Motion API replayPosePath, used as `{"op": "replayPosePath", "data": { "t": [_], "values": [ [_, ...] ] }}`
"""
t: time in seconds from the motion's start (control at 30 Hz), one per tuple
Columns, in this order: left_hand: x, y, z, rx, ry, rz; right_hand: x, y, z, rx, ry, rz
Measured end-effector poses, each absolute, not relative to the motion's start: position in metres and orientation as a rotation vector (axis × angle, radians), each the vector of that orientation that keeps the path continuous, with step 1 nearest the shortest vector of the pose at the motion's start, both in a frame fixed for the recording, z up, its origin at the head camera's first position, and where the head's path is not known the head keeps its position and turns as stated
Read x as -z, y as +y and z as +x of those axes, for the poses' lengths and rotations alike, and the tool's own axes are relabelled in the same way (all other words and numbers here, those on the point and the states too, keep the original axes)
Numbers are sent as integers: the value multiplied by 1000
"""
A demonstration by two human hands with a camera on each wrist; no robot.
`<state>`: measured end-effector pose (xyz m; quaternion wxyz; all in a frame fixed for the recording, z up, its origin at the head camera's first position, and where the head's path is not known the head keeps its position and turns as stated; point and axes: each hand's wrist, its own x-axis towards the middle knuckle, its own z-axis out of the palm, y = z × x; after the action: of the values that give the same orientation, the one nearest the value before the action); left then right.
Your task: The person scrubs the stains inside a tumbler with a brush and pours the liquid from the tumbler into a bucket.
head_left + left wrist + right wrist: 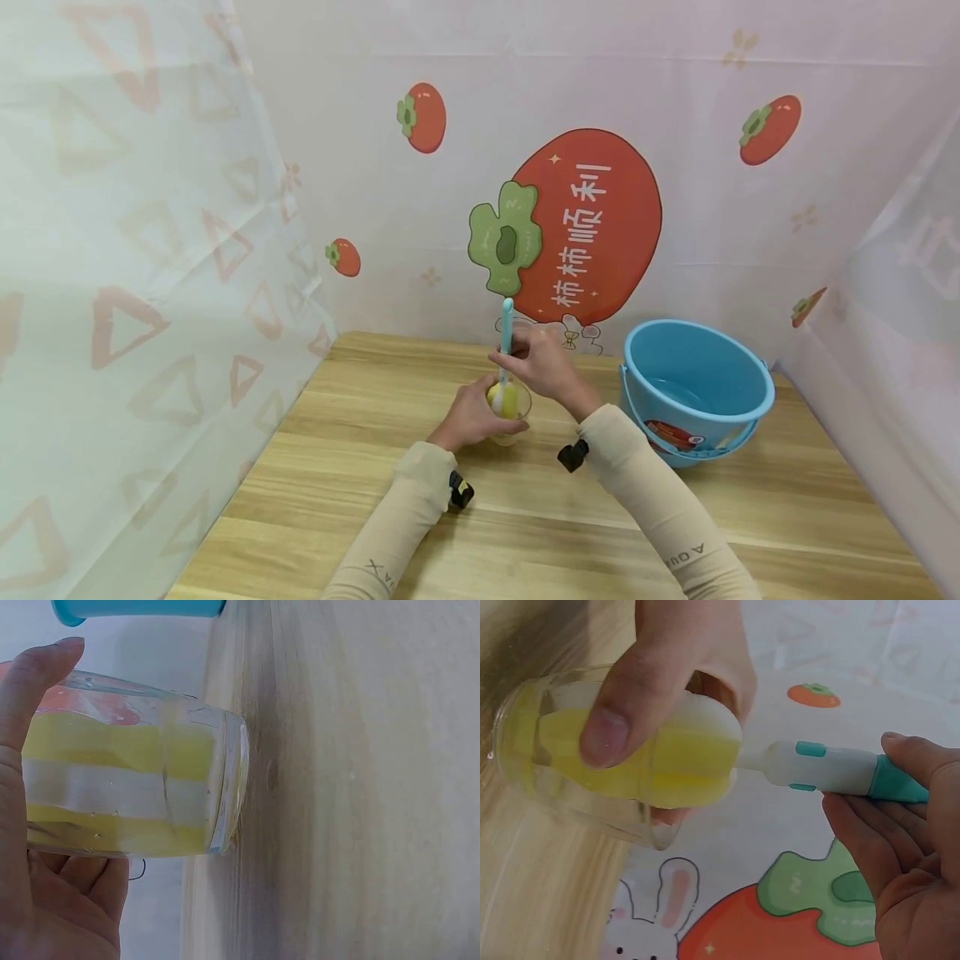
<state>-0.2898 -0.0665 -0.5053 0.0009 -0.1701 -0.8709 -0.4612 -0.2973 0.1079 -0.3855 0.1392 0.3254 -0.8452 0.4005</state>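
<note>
Persimmon-print sheet [360, 125] behind a wooden table [315, 450]. Left hand [477, 412]: thumb and fingers wrapped round a clear glass [142, 765], base at the tabletop. Right hand [547, 367]: narrow grip on the turquoise-and-white handle [832, 766] of a brush — its yellow-and-white sponge [697, 757] lies partly inside the glass, top end beyond the rim. Blue bucket [697, 358] stands right of both hands.

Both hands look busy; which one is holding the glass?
The left hand: it grips the clear glass around its side, while the right hand holds the sponge brush by its handle instead.
</note>
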Motion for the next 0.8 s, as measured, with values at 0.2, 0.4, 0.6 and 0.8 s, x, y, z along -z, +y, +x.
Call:
{"op": "replayPosePath", "data": {
  "t": [0.2, 0.4, 0.6, 0.8],
  "values": [
    [505, -66, -290, 1473, -2711, -555, 366, 112, -295, -1222, -2387, 919],
    [508, -66, -292, 1479, -2696, -581, 344, 119, -290, -1265, -2367, 880],
    [506, -67, -290, 1500, -2699, -579, 345, 117, -288, -1245, -2414, 852],
    [504, -67, -289, 1517, -2715, -556, 368, 111, -291, -1222, -2439, 906]
  ]
}}
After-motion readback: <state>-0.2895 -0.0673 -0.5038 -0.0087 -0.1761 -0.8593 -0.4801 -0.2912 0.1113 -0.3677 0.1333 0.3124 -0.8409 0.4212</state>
